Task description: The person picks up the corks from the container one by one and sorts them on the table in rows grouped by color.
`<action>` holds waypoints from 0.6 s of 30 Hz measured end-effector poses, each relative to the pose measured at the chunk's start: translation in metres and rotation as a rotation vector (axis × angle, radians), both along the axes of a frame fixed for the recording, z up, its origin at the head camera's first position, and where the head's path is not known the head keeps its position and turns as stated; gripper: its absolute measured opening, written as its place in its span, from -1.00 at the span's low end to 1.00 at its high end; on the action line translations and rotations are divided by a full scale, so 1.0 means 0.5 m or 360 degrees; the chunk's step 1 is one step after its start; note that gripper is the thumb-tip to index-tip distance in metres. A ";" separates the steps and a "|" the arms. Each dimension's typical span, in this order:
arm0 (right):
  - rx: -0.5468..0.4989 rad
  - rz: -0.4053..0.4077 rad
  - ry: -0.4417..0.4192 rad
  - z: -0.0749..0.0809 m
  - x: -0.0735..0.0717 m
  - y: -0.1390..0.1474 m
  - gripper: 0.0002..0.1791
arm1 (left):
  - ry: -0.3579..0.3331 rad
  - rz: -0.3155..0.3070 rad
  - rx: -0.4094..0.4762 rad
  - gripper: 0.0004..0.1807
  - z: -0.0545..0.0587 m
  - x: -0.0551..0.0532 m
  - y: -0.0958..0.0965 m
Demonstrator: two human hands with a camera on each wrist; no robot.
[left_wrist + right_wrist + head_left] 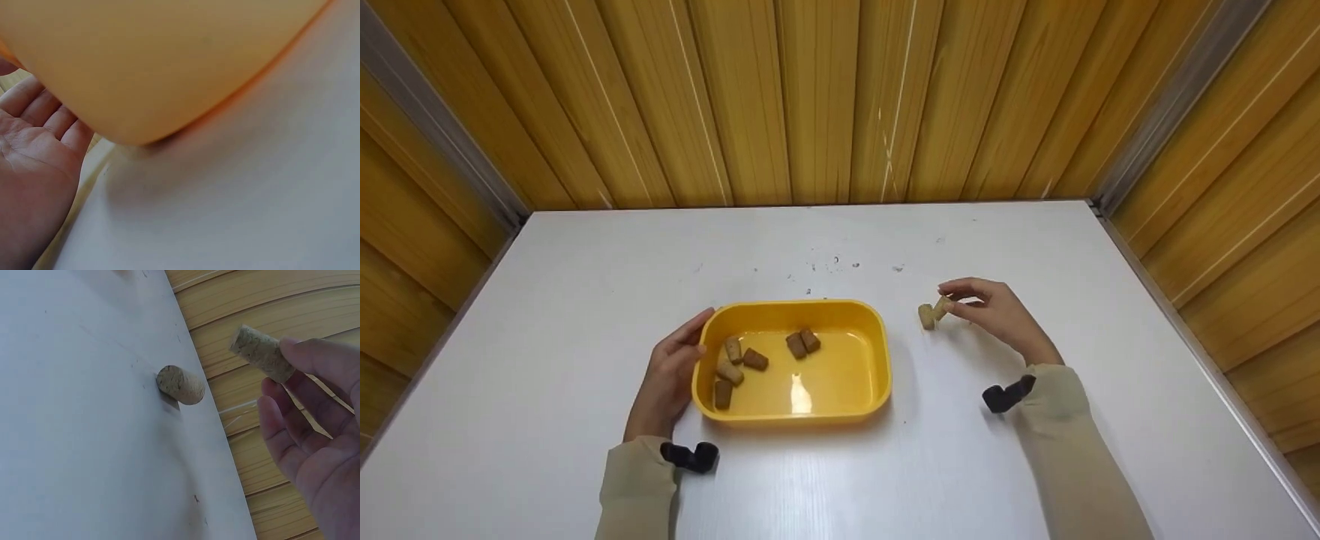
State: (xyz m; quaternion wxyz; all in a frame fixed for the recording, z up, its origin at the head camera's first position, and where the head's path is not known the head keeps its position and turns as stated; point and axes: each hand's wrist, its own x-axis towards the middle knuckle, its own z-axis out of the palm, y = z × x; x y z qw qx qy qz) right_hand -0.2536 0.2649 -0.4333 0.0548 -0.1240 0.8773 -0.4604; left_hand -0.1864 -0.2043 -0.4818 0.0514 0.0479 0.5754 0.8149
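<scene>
Five fingertips of my right hand [990, 307] work around a pale cork [261, 354], pinched between thumb and fingers above the white table. A second pale cork [926, 316] stands on the table just left of that hand, seen larger in the right wrist view. My left hand [667, 371] holds the left side of a yellow plastic tub [795, 418], thumb at the rim and fingers along the outer wall. Inside lie several corks, dark brown ones such as the cork [755, 359] and paler ones such as the cork [733, 349], mostly toward the left end.
The white table [840, 480] carries small dark marks behind the tub. Yellow wood-look panels [825, 105] rise at its back edge and along both sides. A black strap piece [1009, 395] sits at the right cuff, another [690, 457] at the left cuff.
</scene>
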 end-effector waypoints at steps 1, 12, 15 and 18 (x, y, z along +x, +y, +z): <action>0.0003 0.0000 -0.0004 0.000 0.000 0.004 -0.55 | 0.0000 0.0001 -0.0010 -0.35 0.001 0.000 0.001; 0.0052 0.0028 0.0012 -0.019 -0.003 0.029 -0.58 | -0.0010 0.0023 0.0046 -0.35 0.001 -0.001 0.002; 0.0071 0.0028 0.0034 -0.023 -0.006 0.030 -0.61 | -0.0009 0.0028 0.0054 -0.35 0.001 -0.002 0.002; 0.0074 0.0043 0.0067 -0.026 -0.010 0.029 -0.65 | -0.0015 0.0026 0.0044 -0.35 0.000 -0.001 0.001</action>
